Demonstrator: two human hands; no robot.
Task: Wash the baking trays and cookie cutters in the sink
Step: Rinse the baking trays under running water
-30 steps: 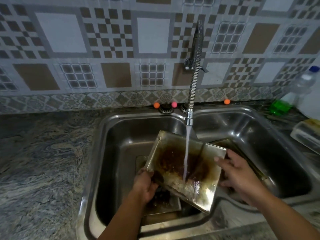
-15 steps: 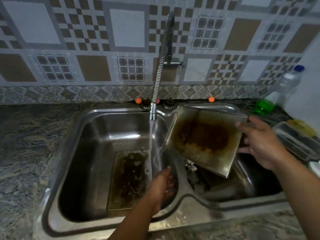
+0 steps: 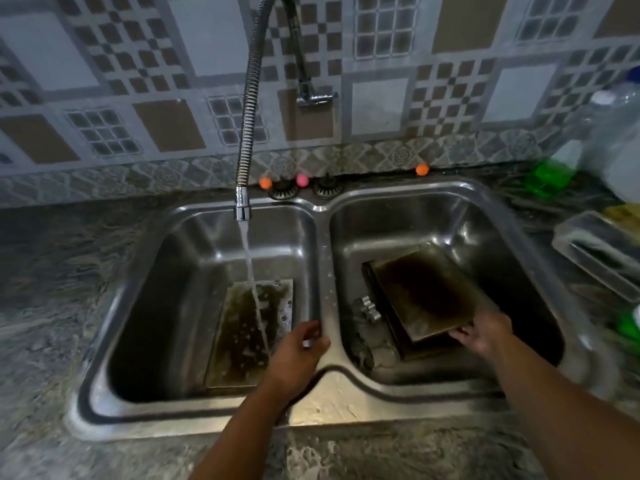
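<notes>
A double steel sink fills the view. In the right basin a stained baking tray lies on top of another dark tray. My right hand grips its near right corner. A small metal cookie cutter lies left of that stack. Flat in the left basin lies another dirty tray, and water from the flexible faucet runs onto it. My left hand rests on the divider between the basins, its fingers curled and holding nothing.
A clear plastic container and green bottles stand on the counter at the right. Two drain plugs and small coloured balls sit behind the sink. Granite counter spreads to the left.
My right hand has carried the rinsed tray from above the divider down into the right basin, onto the other tray. My left hand left the water stream and came to the divider.
</notes>
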